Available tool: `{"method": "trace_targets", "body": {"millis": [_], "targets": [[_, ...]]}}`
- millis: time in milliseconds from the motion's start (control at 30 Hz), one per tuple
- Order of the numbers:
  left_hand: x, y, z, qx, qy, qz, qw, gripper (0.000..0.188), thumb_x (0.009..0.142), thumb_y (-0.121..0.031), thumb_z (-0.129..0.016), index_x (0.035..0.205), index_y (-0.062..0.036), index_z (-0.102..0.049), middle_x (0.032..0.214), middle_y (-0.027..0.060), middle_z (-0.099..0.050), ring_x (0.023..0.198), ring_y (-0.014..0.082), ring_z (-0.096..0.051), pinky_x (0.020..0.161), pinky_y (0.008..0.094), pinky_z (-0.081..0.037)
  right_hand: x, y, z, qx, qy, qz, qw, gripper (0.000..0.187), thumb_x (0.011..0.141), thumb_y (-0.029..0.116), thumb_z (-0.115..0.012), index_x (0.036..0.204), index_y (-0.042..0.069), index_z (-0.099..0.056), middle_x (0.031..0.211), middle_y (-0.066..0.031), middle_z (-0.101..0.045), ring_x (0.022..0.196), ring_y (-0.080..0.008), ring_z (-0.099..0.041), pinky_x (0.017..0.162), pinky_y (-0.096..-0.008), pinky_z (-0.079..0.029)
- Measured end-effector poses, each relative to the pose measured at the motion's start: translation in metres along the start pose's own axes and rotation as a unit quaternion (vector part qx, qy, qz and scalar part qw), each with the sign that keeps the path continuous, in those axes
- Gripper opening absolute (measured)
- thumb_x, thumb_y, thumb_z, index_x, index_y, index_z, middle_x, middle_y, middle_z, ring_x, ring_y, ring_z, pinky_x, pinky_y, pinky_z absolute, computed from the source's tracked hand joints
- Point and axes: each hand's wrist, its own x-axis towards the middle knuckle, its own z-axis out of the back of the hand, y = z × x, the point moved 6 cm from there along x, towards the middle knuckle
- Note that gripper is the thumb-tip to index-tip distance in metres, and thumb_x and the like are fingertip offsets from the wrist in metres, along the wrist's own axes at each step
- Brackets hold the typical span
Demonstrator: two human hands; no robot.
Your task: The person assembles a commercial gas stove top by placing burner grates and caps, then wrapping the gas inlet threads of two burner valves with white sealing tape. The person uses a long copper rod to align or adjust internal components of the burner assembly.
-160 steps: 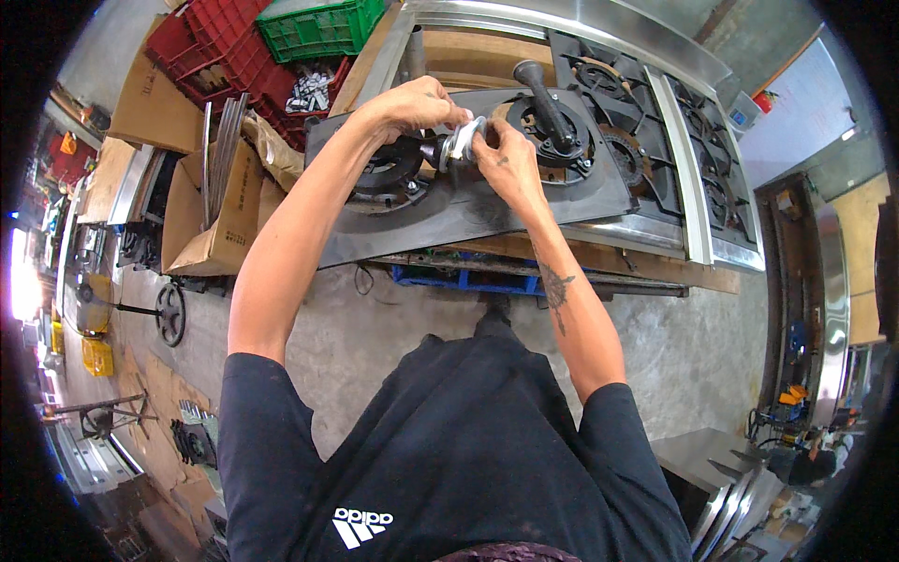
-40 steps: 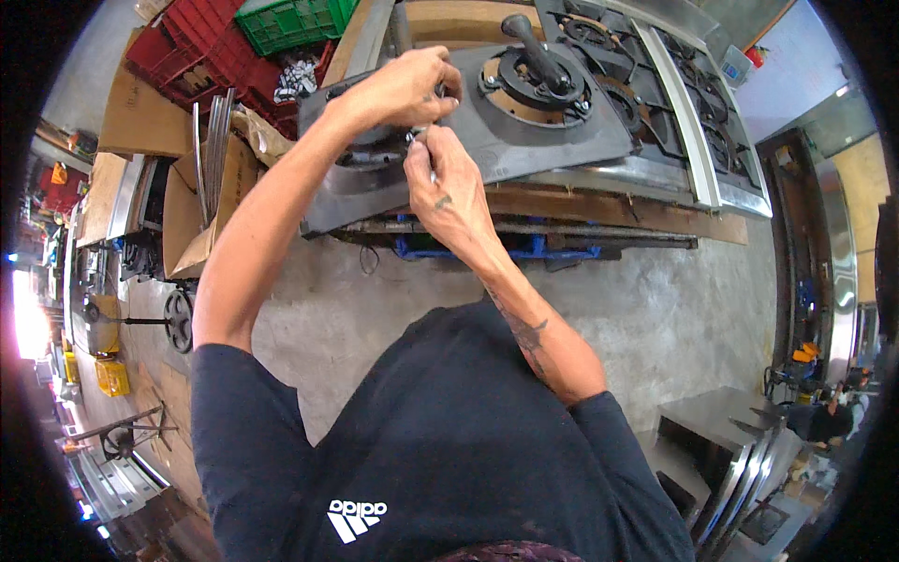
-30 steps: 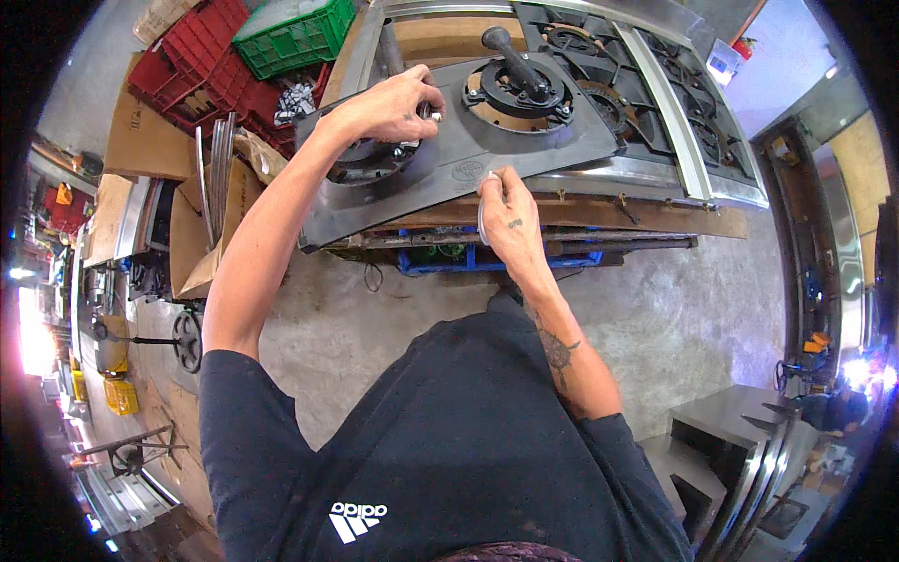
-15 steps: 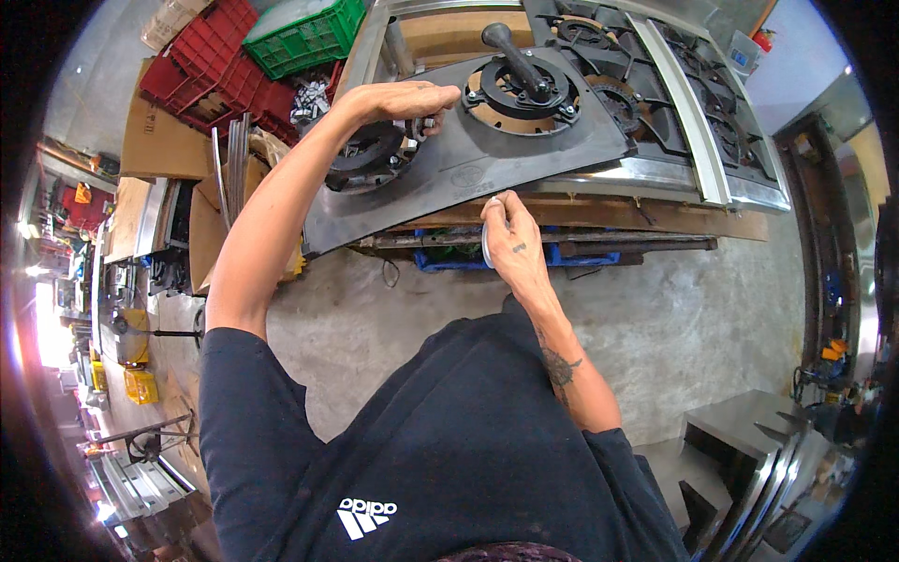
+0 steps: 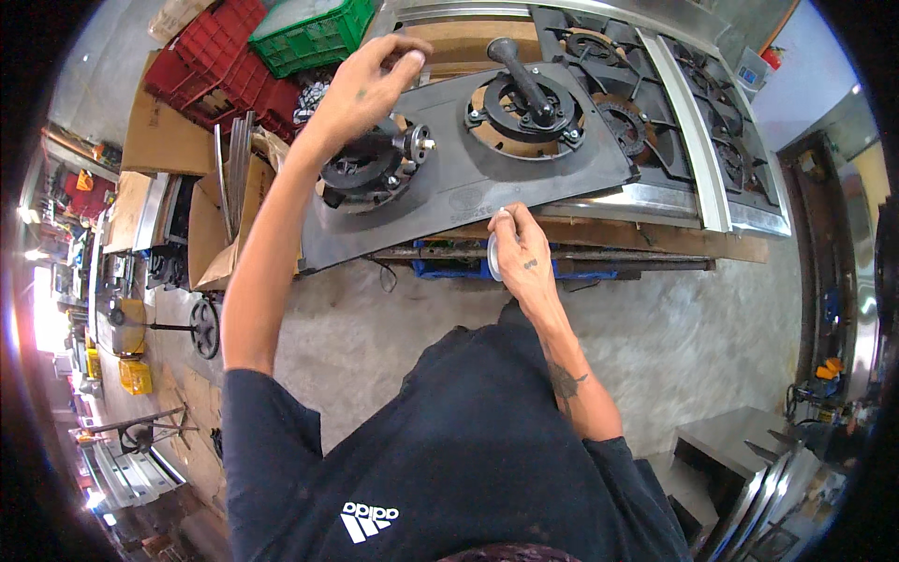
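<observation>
A dark flat stove top panel [image 5: 440, 201] lies at an angle in front of me, with two black gas burners set in it. My left hand [image 5: 375, 82] is raised over the far side of the left burner [image 5: 361, 169], its fingers bent and apart, slightly blurred. Just below it, the burner's pipe end carries a round fitting with a brass tip [image 5: 419, 144]. Near the panel's front edge, my right hand [image 5: 521, 245] is closed around a white round spool [image 5: 493, 255], mostly covered by the fingers. The right burner [image 5: 526, 110] has a black pipe rising from it.
More burners with black grates [image 5: 623, 122] stand at the right on a steel frame, crossed by a pale metal strip [image 5: 698, 131]. Red crates [image 5: 211, 70], a green crate [image 5: 309, 36] and cardboard boxes [image 5: 154, 140] crowd the left. Steel pieces [image 5: 740, 450] stand at lower right.
My left hand has lifted off the left burner's pipe end and moved up and left, uncovering the fitting. My right hand still holds the white spool, nearly in place.
</observation>
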Motion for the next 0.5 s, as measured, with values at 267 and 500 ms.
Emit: {"method": "trace_targets", "body": {"millis": [267,500], "targets": [[-0.150,-0.076,-0.106,-0.212,0.157,0.125,0.956,0.092,0.086,-0.022,-0.090,0.160,-0.0032,-0.038,0.147,0.0204,-0.056,0.126,0.0303,-0.063,0.108,0.0437,-0.054,0.007,0.020,0.023,0.105,-0.073,0.020,0.992,0.025,0.114,0.024,-0.051,0.101,0.007,-0.062,0.088,0.0025,-0.057,0.077,-0.0055,-0.048,0.069,-0.0261,-0.042],[-0.149,-0.076,-0.140,-0.305,0.074,0.161,0.936,0.080,0.088,-0.017,-0.087,0.154,0.0005,-0.046,0.145,0.0211,-0.059,0.129,0.0314,-0.065,0.108,0.0429,-0.055,0.015,0.043,0.041,0.086,-0.027,0.023,0.996,0.026,0.114,0.024,-0.054,0.112,0.004,-0.069,0.098,0.0019,-0.065,0.088,-0.0049,-0.055,0.078,-0.0238,-0.047]]}}
